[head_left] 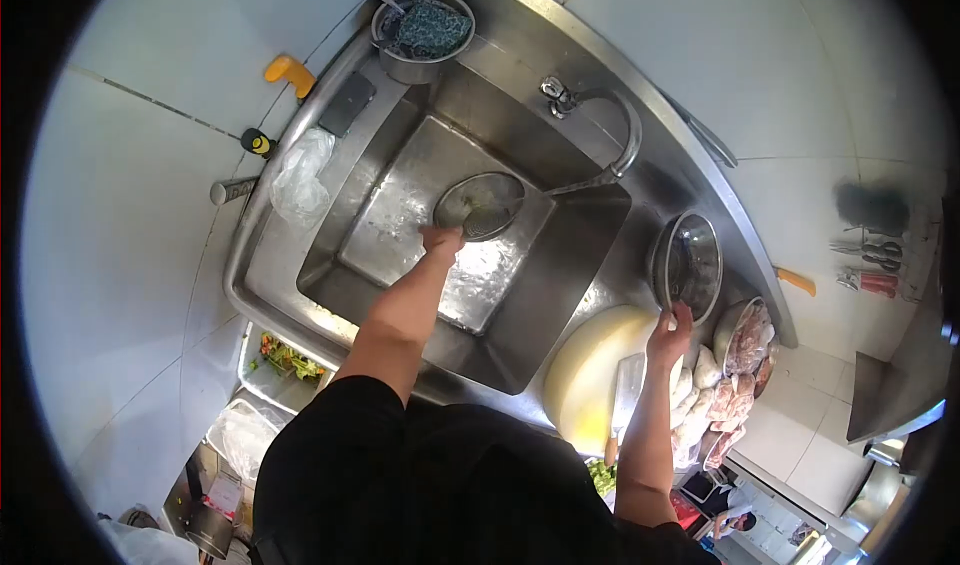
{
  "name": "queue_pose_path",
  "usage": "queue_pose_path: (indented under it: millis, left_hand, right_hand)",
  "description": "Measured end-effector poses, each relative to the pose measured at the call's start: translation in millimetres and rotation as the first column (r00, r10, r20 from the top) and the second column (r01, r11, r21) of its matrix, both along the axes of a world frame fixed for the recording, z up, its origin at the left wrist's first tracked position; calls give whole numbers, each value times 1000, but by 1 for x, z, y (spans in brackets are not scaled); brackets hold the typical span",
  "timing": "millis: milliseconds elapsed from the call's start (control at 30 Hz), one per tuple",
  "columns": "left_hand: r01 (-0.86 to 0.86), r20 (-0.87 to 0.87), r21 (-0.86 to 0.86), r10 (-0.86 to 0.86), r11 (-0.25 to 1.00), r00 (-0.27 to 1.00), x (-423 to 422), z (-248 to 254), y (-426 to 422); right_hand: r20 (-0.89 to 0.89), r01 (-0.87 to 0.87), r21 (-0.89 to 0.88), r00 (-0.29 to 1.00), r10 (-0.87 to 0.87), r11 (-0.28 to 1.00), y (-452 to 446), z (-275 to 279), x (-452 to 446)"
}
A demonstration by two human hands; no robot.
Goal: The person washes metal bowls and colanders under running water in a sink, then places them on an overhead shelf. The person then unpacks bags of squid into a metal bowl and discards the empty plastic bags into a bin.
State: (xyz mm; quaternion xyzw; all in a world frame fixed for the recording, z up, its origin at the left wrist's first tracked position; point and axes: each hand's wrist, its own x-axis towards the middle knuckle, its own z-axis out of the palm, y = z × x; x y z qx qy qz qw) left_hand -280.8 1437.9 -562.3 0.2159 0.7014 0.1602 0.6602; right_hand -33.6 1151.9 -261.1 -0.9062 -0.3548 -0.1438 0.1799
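Over the steel sink (400,190), my left hand (443,238) is closed on the near rim of a round metal strainer (480,205), which has a little greenish matter in it. Water runs from the curved faucet (632,135) beside it. At the right, my right hand (670,335) grips the near rim of a steel bowl (692,265), tilted on the counter by the sink. Just below that hand, a cleaver (628,390) lies on a round yellowish cutting board (585,370).
A pot with scrubbing pads (430,30) stands at the sink's back left corner. Along the left rim are a dark block (347,103) and a plastic bag (302,180). Bagged meat (715,405) lies at the right. A bin of scraps (285,360) is at the lower left.
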Motion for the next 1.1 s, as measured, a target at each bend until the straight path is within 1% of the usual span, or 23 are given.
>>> queue_pose_path:
  millis: [33,67,100,133,200,267,333,400,433,467,533,567,633,667,733,800,867,900,933,1000,1033,1067,1100]
  left_hand:
    - [-78,185,-165,109,983,977,1,3,-6]
    - [-116,339,-338,236,934,911,1,6,-15]
    - [-78,362,-353,213,932,908,4,15,-20]
    - [-40,383,-369,191,929,904,8,24,-27]
    - [48,496,-423,187,905,848,14,34,-40]
    - [83,490,-527,222,846,843,26,51,-43]
    - [73,524,-502,235,862,819,36,66,-44]
    - [147,577,-256,29,956,816,48,71,-37]
    - [-16,491,-206,117,978,863,56,75,-38]
    - [-15,492,-203,115,979,863,60,81,-30]
    - [0,331,13,-4,1000,944,62,106,-9]
    - [0,329,18,-5,1000,944,58,117,-4]
    - [1,266,102,-28,995,964,50,129,5]
    - [3,261,105,-30,994,965,45,127,6]
    - [-196,331,-102,219,975,918,36,123,5]
    - [-233,314,-141,267,962,911,28,129,3]
    - [-167,440,-155,220,974,871,17,122,-2]
    - [-160,524,-174,229,972,820,13,118,-7]
    - [-163,521,-176,232,971,821,12,113,-12]
    - [-119,534,-280,257,953,805,14,116,-18]
    - [-80,515,-261,209,962,831,16,120,-22]
    - [-84,516,-262,213,961,830,19,121,-27]
    - [-74,559,-258,211,963,802,22,121,-30]
  right_hand:
    - [-44,8,-29,999,-9,1000,1,1,3]
    - [-93,19,-63,995,-25,998,1,0,3]
    - [-168,65,-16,984,-67,998,3,2,0]
    - [-167,62,-18,984,-65,998,5,4,-2]
    - [-27,73,-123,997,-77,990,7,10,-6]
    - [5,104,-142,994,-105,984,10,16,-10]
    - [39,137,-155,990,-132,978,13,25,-14]
    - [45,128,-112,991,-124,985,15,36,-16]
    - [46,129,-111,991,-124,986,14,39,-17]
    - [71,127,-70,990,-122,989,12,42,-17]
    - [94,127,-25,988,-124,992,11,49,-21]
    - [113,116,-1,987,-115,993,12,53,-25]
    - [132,102,46,985,-107,994,23,62,-37]
    - [128,104,48,986,-109,993,26,60,-40]
    - [144,-13,79,990,2,997,33,57,-45]
    - [98,-16,122,995,4,992,54,55,-58]
    - [8,-178,180,984,179,967,74,50,-67]
    - [-71,-196,189,975,212,962,87,48,-73]
    - [-212,-193,245,945,247,950,95,36,-71]
    - [-470,-150,343,827,308,927,123,17,-76]
    - [-615,-103,243,753,235,965,137,13,-79]
    - [-736,-72,132,661,146,989,152,12,-83]
    - [-736,-76,130,661,148,989,166,7,-87]
